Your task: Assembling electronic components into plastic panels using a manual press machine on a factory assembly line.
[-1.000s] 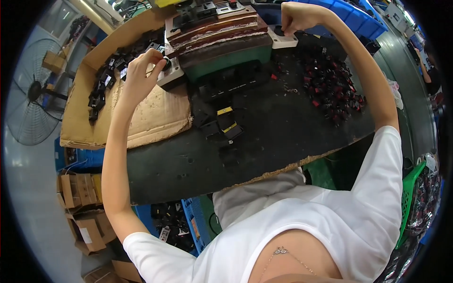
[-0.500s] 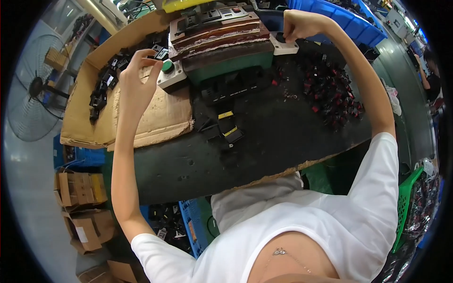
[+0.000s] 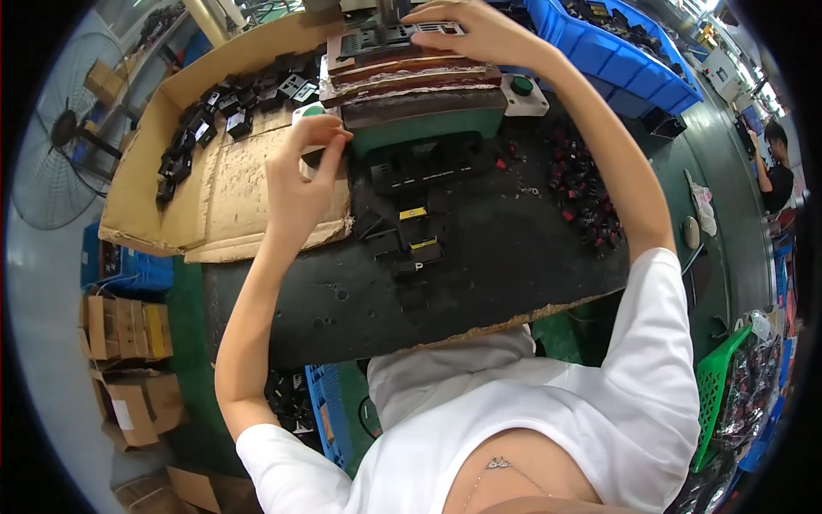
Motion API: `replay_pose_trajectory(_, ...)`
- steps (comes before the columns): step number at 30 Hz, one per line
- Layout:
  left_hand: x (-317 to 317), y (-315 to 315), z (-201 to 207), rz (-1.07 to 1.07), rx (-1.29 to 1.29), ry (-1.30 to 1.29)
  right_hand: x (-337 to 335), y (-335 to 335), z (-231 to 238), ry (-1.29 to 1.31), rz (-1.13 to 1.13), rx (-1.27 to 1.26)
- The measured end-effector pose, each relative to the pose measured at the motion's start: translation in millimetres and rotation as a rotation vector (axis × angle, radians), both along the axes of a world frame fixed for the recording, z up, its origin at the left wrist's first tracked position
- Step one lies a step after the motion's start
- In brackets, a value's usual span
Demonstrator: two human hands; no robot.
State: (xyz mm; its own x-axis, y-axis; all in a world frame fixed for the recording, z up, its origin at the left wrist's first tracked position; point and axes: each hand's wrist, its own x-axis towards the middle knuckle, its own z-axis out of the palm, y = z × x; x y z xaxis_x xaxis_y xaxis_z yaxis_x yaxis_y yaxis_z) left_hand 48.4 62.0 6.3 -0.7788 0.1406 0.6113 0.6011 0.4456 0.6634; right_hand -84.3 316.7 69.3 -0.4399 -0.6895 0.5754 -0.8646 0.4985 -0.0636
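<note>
My right hand (image 3: 471,34) reaches over the top of a bench machine's fixture (image 3: 415,86), a stack of reddish-brown layers on a green base. Its thumb and fingers are apart beside a slotted metal plate (image 3: 377,40). My left hand (image 3: 300,176) is just in front of the left button box (image 3: 310,111), partly covering it. Its thumb and fingertips come together; whether anything small is between them cannot be made out. The right button box (image 3: 524,96), white with a green button, is untouched. A long black plastic housing (image 3: 428,163) lies before the machine.
A cardboard tray (image 3: 257,184) with black parts is at left. Dark red-and-black parts (image 3: 582,184) are heaped at right, below a blue crate (image 3: 599,60). Small black pieces with yellow strips (image 3: 419,244) lie mid-bench. The bench has a ragged front edge (image 3: 505,324).
My right hand has left the right button and moved left onto the fixture's top. My left hand has shifted right and its fingers have closed. The yellow part above the machine no longer shows.
</note>
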Motion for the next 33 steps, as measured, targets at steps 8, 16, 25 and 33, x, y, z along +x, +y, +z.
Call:
replay_pose_trajectory(8, 4, 0, -10, -0.035, -0.004, -0.021, -6, -30, -1, -0.219, 0.02, 0.139)
replay_pose_trajectory(16, -1, -10, -9, -0.347, 0.611, -0.581, 59, -45, -6, 0.488, -0.126, 0.064)
replay_pose_trajectory(25, 28, 12, 2, -0.097, 0.201, -0.469, 144, -14, -37, 0.365, -0.185, -0.034)
replay_pose_trajectory(33, 6, -11, -11, -0.144, -0.189, 0.232, 135, 7, -60, -0.659, -0.17, -0.556)
